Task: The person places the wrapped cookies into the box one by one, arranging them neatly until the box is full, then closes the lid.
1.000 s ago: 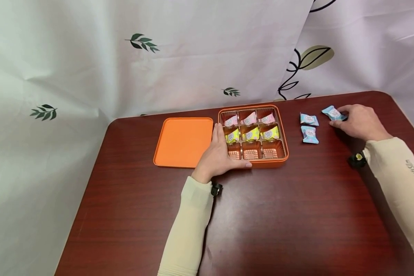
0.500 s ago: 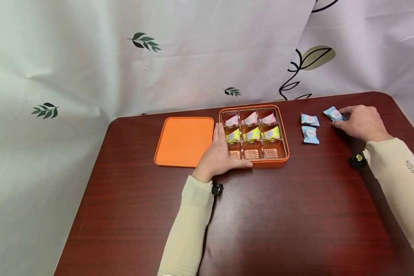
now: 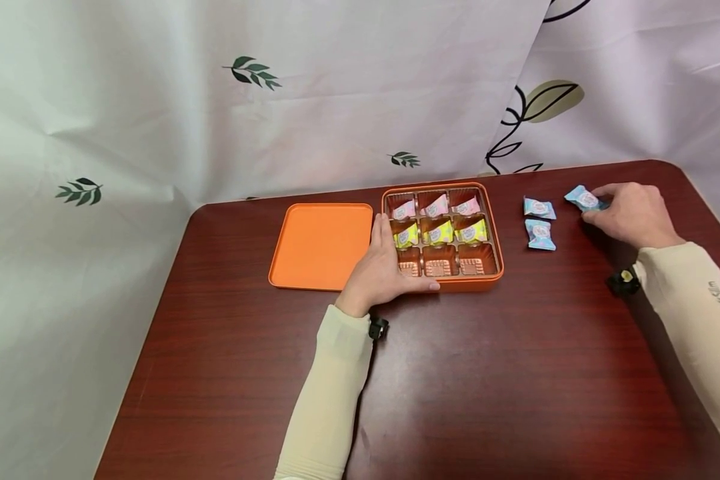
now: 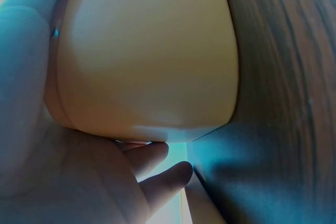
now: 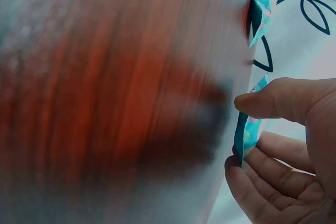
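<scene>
My left hand [image 3: 377,273] rests against the near left corner of an orange box [image 3: 471,285], straight fingers along its left side and thumb along its front. Inside, a brown divided tray holds pink wrapped candies [image 3: 435,207] in the back row and yellow ones [image 3: 439,233] in the middle row; the front compartments hold nothing. At the right, my right hand [image 3: 633,212] pinches a blue wrapped candy [image 3: 585,199] between thumb and fingers, low over the table. That candy [image 5: 251,129] shows edge-on in the right wrist view. The left wrist view shows the box wall [image 4: 152,61] close up.
Two more blue wrapped candies [image 3: 539,209] lie one in front of the other between the box and my right hand. An orange lid [image 3: 324,247] lies left of the box. A patterned white cloth [image 3: 330,100] hangs behind the dark red wooden table [image 3: 486,387].
My right hand and the pinched blue candy have shifted very slightly to the right. My left hand stays against the box, and the view has shifted a little.
</scene>
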Available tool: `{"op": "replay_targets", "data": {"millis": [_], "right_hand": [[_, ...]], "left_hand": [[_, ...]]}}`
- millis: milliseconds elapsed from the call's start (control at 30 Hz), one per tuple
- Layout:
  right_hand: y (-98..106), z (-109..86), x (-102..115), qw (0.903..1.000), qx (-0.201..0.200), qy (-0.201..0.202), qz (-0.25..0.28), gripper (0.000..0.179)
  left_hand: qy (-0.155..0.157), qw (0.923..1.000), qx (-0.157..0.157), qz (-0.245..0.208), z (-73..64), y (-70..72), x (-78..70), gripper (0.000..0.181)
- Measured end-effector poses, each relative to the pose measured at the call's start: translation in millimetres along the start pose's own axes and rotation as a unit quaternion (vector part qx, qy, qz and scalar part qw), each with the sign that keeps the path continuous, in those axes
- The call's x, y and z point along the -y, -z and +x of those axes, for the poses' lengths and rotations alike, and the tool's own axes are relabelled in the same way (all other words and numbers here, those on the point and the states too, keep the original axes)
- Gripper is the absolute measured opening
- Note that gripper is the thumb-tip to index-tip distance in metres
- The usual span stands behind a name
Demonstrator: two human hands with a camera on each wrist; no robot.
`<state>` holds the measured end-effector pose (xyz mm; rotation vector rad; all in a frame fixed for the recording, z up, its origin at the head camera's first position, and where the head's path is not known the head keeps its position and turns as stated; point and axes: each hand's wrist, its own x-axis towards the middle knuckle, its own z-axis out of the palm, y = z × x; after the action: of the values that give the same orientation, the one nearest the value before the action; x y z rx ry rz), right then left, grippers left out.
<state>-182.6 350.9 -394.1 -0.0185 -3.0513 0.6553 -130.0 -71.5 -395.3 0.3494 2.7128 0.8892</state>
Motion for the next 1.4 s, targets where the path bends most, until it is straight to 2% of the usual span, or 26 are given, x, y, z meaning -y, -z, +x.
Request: {"op": "replay_targets", "data": {"millis": [600, 1100, 1400], "right_hand": [[3, -5.9, 10, 0.9999, -0.013, 0.000, 0.005, 0.044], [3, -12.7, 36, 0.9953, -0.065, 0.071, 0.003, 0.035], [6, -20.6, 54, 0.9926, -0.069, 0.100, -0.006, 0.033]], "left_hand": [[-0.006, 1.0000, 0.001, 0.001, -0.4, -0.7, 0.3, 0.150], [-0.008, 1.0000, -0.002, 0.004, -0.6, -0.5, 0.1, 0.151], [-0.006, 1.0000, -0.002, 0.002, -0.4, 0.5, 0.9, 0.151]]}}
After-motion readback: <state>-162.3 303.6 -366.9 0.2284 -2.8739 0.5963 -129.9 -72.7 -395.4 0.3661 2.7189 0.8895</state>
